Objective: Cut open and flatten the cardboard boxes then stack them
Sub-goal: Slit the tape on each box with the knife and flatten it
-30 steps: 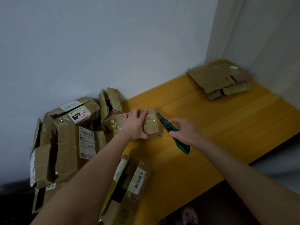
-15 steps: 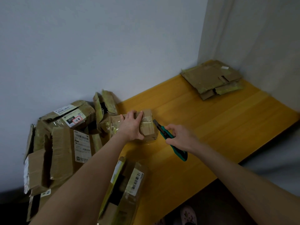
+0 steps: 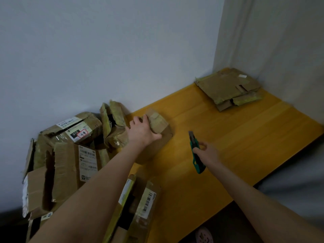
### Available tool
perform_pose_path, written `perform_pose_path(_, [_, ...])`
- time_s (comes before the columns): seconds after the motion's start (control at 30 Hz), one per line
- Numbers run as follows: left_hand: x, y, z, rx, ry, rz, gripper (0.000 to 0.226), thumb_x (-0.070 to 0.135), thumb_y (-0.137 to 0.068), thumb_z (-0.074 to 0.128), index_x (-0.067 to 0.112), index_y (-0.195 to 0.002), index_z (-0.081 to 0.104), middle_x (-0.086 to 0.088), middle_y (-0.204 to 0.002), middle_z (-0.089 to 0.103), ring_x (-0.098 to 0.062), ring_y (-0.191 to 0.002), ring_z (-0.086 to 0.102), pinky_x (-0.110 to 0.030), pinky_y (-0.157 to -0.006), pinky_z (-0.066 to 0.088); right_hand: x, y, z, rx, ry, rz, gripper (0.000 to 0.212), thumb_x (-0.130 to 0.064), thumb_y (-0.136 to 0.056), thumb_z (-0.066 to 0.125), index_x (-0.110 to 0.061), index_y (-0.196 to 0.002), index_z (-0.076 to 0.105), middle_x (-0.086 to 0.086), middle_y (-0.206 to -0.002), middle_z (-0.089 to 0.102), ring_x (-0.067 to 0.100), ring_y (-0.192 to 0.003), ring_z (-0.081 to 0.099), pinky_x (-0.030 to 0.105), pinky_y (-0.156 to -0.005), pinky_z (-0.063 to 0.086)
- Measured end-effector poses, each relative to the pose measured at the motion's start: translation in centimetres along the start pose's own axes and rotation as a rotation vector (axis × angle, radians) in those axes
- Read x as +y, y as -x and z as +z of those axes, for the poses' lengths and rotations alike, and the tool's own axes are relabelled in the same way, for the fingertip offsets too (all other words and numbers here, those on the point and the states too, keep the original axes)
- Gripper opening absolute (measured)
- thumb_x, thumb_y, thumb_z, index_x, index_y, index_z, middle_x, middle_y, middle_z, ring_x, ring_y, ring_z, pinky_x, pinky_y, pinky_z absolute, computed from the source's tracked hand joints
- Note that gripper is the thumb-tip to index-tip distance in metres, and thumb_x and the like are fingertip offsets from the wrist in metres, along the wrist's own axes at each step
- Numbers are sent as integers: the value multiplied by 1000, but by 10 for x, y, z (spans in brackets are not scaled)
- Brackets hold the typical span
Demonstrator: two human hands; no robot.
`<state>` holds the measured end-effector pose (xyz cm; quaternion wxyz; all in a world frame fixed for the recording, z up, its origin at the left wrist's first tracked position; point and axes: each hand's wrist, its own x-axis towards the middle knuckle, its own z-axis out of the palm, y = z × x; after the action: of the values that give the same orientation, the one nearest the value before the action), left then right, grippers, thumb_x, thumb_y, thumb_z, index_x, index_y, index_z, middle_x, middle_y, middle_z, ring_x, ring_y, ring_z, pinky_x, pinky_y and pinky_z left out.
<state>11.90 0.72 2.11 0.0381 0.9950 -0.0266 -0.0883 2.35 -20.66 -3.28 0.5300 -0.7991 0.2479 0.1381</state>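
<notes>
A small taped cardboard box lies on the yellow table near the back wall, tilted. My left hand grips its left side, fingers over the top. My right hand holds a teal utility knife with the blade pointing up and away, a short gap to the right of the box and clear of it. A stack of flattened cardboard rests in the far right corner of the table.
A pile of unopened and torn boxes with shipping labels fills the left side against the wall. Another labelled box lies at the table's near edge under my left forearm. White walls close off the back and right.
My right hand pulled the knife away from the box, to the right. My left hand tipped and turned the small box. The view shifted slightly.
</notes>
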Motion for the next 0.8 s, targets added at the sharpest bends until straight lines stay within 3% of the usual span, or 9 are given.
perform_pose_path(0.1, [15,0,-2,40,91,-95,106,73,-73,59,14,-151,18,-19,-146,28,-39,-133,32,-53,-104,36,10,-16,17,-77,260,65,59,-28,-98,52,-15,-150,27,12,-131,55,27,-106,60,31,-73,52])
perform_pose_path(0.17, [17,-1,0,9,148,-155,108,76,-72,58,14,-151,16,-17,-145,27,-38,-133,31,-54,-103,35,14,-27,31,-106,355,86,65,-25,-99,51,-13,-153,17,14,-137,51,29,-111,59,34,-80,52])
perform_pose_path(0.3, [-2,-6,16,-95,156,-129,112,76,-74,56,17,-154,3,-18,-146,26,-38,-131,35,-54,-101,42,19,-42,52,-119,395,144,53,-17,-99,51,-11,-148,31,14,-126,58,28,-104,61,34,-80,54])
perform_pose_path(0.4, [-20,-6,26,-198,226,-71,105,64,-83,58,26,-153,-10,-19,-146,33,-39,-125,47,-50,-98,46,7,-41,55,-27,392,28,41,-34,-101,43,-10,-135,50,8,-102,62,24,-88,60,40,-84,54])
perform_pose_path(0.5, [-29,-1,30,-219,282,-74,103,57,-86,61,29,-153,-13,-14,-153,29,-37,-128,46,-49,-103,44,-34,-38,61,-52,82,-88,60,-52,-98,39,-11,-142,44,8,-136,54,27,-122,52,40,-102,42])
perform_pose_path(0.6, [-28,5,32,-210,285,-20,102,54,-86,62,32,-153,-12,-10,-153,30,-35,-128,46,-46,-102,44,-72,-45,76,-191,-12,-36,77,-68,-84,50,-10,-135,50,9,-130,57,30,-115,57,46,-97,49])
perform_pose_path(0.63, [-27,7,32,-211,286,2,102,52,-86,63,32,-153,-12,-10,-153,30,-35,-128,46,-45,-103,44,-79,-48,80,-206,10,-1,77,-66,-81,55,-9,-133,52,9,-126,60,30,-110,60,47,-92,52])
perform_pose_path(0.8, [-36,10,33,-228,327,15,103,44,-85,68,36,-153,-9,-7,-149,35,-31,-128,46,-45,-102,43,-74,-59,87,-189,-79,118,43,-22,-82,76,0,-115,60,13,-109,66,31,-100,65,43,-85,56])
